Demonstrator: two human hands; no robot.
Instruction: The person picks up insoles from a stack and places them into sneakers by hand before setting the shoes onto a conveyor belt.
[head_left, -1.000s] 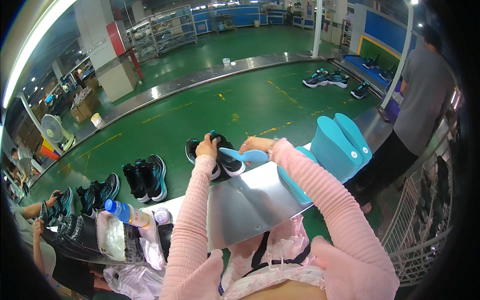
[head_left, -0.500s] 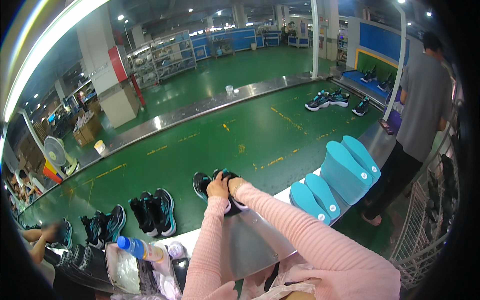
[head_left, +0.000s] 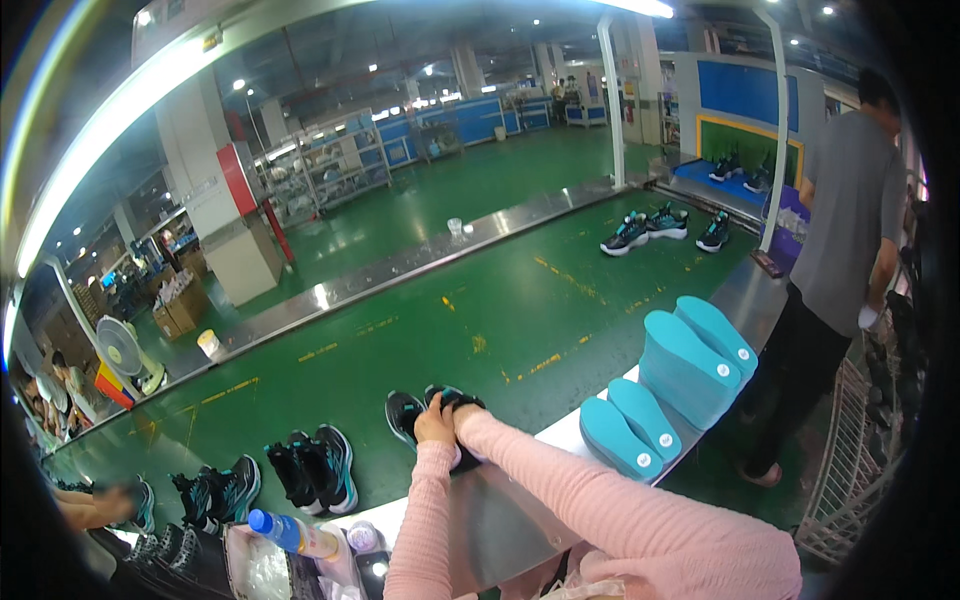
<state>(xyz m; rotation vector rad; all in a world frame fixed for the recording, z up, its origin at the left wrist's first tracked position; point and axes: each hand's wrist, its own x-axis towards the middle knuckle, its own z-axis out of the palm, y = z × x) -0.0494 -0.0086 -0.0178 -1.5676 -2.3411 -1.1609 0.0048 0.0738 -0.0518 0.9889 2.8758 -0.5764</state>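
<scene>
Tbh can't read any txt rn. Teal insoles [head_left: 615, 432] have small round white stickers [head_left: 643, 460] w/ dark marks near one end, too tiny to make out. Label on the blue-capped bottle [head_left: 294, 535] is n/a too, way too blurry.

Arms [head_left: 540, 472] extended; left hand [head_left: 434, 428] beside right hand [head_left: 466, 414].

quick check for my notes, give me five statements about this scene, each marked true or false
1. The left hand and right hand are at a black shoe. True.
2. The insoles lie left of the hands. False: the insoles lie to the right.
3. The bottle is capped in red. False: the cap is blue.
4. A fan stands at the left. True.
5. The person at right wears yellow. False: the top is grey.
</scene>
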